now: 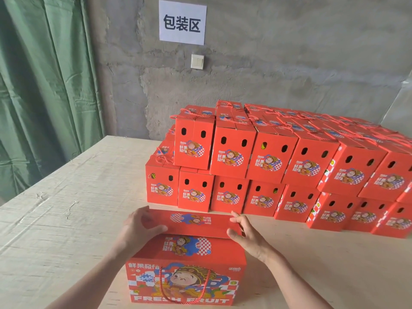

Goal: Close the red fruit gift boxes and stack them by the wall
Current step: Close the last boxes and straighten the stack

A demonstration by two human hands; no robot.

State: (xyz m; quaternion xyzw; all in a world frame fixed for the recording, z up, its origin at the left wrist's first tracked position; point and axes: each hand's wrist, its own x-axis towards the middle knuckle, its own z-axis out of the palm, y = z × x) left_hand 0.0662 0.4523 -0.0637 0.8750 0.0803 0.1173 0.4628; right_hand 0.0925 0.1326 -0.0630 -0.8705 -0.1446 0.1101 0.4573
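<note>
Your left hand (139,228) and right hand (244,231) gripped the box flap (191,221) by its side edges; the desk (78,197) stretched leftward

Left hand (142,228), right hand (245,233) reach forward, grip flap (189,230) ends, thumbs pointing inward.

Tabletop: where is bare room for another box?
Bare wood: the table's left half, between the green curtain and the stacked gift boxes; also a strip right of the held box. Right and back are crowded with stacks.
</note>
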